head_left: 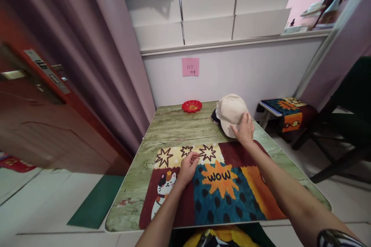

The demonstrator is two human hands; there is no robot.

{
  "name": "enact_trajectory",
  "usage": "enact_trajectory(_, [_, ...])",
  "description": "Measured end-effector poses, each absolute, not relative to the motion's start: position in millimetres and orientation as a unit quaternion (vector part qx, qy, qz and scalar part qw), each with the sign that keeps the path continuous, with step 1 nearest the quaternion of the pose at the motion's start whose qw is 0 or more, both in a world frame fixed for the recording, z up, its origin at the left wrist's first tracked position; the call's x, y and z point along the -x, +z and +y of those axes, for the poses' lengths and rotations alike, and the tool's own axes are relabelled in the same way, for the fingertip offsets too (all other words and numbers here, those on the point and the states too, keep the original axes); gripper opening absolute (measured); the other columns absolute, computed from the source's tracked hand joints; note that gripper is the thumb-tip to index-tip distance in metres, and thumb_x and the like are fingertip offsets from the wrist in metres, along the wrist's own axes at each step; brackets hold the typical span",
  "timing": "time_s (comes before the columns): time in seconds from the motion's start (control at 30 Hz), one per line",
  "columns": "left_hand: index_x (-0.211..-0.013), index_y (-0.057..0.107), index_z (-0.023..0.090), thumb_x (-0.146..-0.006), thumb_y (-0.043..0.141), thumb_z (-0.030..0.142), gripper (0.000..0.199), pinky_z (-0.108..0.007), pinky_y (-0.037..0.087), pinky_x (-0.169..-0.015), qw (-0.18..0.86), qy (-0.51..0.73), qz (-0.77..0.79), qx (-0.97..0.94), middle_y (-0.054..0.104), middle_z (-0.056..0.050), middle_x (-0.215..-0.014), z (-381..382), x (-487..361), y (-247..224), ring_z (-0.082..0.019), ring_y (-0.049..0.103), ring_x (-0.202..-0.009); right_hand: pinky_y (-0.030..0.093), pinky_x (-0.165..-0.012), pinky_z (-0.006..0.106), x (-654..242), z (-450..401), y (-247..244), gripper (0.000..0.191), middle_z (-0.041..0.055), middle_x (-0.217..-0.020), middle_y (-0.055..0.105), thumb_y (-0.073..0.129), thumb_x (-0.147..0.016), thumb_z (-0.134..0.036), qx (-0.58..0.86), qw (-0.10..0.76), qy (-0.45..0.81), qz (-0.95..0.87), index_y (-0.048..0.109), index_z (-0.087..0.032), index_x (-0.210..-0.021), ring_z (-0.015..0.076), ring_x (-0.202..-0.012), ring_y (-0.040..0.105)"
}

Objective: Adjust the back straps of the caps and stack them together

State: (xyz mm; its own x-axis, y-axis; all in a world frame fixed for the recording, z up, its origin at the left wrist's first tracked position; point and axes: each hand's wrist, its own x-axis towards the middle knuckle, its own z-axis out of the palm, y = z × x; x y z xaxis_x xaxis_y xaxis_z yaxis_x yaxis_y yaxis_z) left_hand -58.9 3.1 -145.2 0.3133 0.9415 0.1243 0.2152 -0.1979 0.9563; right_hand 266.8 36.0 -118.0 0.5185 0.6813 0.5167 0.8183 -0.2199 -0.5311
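A cream baseball cap sits at the back right of the table, its brim toward me. Beneath it, a dark thing that looks like another cap shows only at its left edge. My right hand grips the cream cap at its right side, thumb by the brim and fingers against the crown. Over the patterned mat, my left hand hovers or rests near the star prints, fingers curled together with nothing visible in them.
A red scalloped dish stands at the back of the wood-patterned table. On the right are a small stool with a patterned cover and a dark chair. A door and curtain flank the left.
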Motion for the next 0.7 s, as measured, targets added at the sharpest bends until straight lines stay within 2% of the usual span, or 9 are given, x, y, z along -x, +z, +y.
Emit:
enact_trajectory(0.07, [-0.089, 0.07, 0.017, -0.08, 0.061, 0.034, 0.021, -0.029, 0.051, -0.07, 0.458, 0.383, 0.448, -0.665, 0.07, -0.004, -0.079, 5, 56, -144, -0.017, 0.064, -0.073, 0.027, -0.118, 0.054, -246, 13, -120, 0.081, 0.0211, -0.163, 0.032, 0.053, -0.092, -0.043, 0.729, 0.403, -0.102, -0.544, 0.021, -0.015, -0.16, 0.0344, -0.149, 0.031])
enact_trajectory(0.1, [-0.087, 0.07, 0.017, -0.079, 0.061, 0.033, 0.019, -0.029, 0.05, -0.068, 0.455, 0.376, 0.457, -0.665, 0.069, -0.003, -0.075, 7, 53, -142, -0.017, 0.062, -0.069, 0.033, -0.115, 0.051, -233, 1, -121, 0.076, 0.0208, -0.156, 0.044, 0.053, -0.092, -0.042, 0.707, 0.4, -0.076, -0.578, 0.028, -0.014, -0.158, 0.0336, -0.143, 0.041])
enact_trajectory(0.17, [-0.088, 0.072, 0.017, -0.078, 0.062, 0.03, 0.019, -0.029, 0.048, -0.065, 0.448, 0.368, 0.471, -0.664, 0.066, -0.002, -0.068, 12, 45, -137, -0.017, 0.06, -0.063, 0.046, -0.101, 0.044, -207, -19, -120, 0.074, 0.0161, -0.126, 0.069, 0.058, -0.09, -0.041, 0.696, 0.373, 0.027, -0.614, 0.036, -0.015, -0.156, 0.0313, -0.116, 0.064])
enact_trajectory(0.2, [-0.094, 0.073, 0.017, -0.078, 0.063, 0.029, 0.022, -0.028, 0.048, -0.064, 0.446, 0.368, 0.476, -0.663, 0.066, -0.001, -0.066, 15, 39, -131, -0.016, 0.06, -0.061, 0.05, -0.09, 0.04, -195, -26, -116, 0.075, 0.0111, -0.108, 0.075, 0.058, -0.091, -0.04, 0.702, 0.35, 0.084, -0.614, 0.034, -0.016, -0.157, 0.0288, -0.099, 0.069])
enact_trajectory(0.23, [-0.105, 0.073, 0.017, -0.078, 0.064, 0.027, 0.03, -0.028, 0.047, -0.064, 0.442, 0.367, 0.479, -0.663, 0.065, 0.0, -0.065, 17, 34, -124, -0.016, 0.059, -0.061, 0.051, -0.081, 0.036, -184, -32, -110, 0.077, 0.0068, -0.093, 0.077, 0.059, -0.091, -0.039, 0.705, 0.329, 0.124, -0.616, 0.031, -0.015, -0.158, 0.0268, -0.088, 0.071])
enact_trajectory(0.3, [-0.13, 0.064, 0.017, -0.077, 0.066, 0.023, 0.054, -0.027, 0.047, -0.066, 0.432, 0.366, 0.478, -0.672, 0.066, 0.002, -0.066, 18, 22, -102, -0.016, 0.06, -0.06, 0.047, -0.07, 0.031, -168, -38, -90, 0.09, 0.002, -0.079, 0.075, 0.067, -0.086, -0.038, 0.694, 0.301, 0.152, -0.637, 0.024, -0.014, -0.161, 0.0251, -0.079, 0.071])
enact_trajectory(0.4, [-0.16, 0.029, 0.017, -0.077, 0.065, 0.015, 0.091, -0.026, 0.045, -0.067, 0.368, 0.351, 0.447, -0.736, 0.069, 0.003, -0.073, 10, 9, -57, -0.015, 0.06, -0.061, 0.043, -0.062, 0.029, -156, -41, -46, 0.101, 0.0005, -0.074, 0.073, 0.07, -0.083, -0.032, 0.664, 0.314, 0.138, -0.665, 0.013, -0.013, -0.164, 0.0234, -0.07, 0.07])
enact_trajectory(0.5, [-0.165, 0.012, 0.02, -0.078, 0.06, 0.008, 0.099, -0.028, 0.045, -0.069, 0.252, 0.407, 0.42, -0.771, 0.07, 0.0, -0.076, -5, 5, -15, -0.016, 0.058, -0.061, 0.045, -0.066, 0.031, -148, -47, -8, 0.101, -0.0016, -0.072, 0.072, 0.062, -0.083, -0.021, 0.651, 0.335, 0.041, -0.68, 0.002, -0.015, -0.165, 0.0231, -0.066, 0.067])
enact_trajectory(0.7, [-0.164, 0.018, 0.019, -0.084, 0.054, 0.006, 0.088, -0.03, 0.046, -0.074, 0.079, 0.442, 0.449, -0.773, 0.072, -0.011, -0.102, -19, 11, 6, -0.022, 0.064, -0.072, 0.046, -0.091, 0.038, -135, -55, 9, 0.092, 0.0034, -0.076, 0.07, 0.051, -0.083, -0.01, 0.624, 0.359, -0.212, -0.661, 0.007, -0.009, -0.164, 0.0233, -0.074, 0.064])
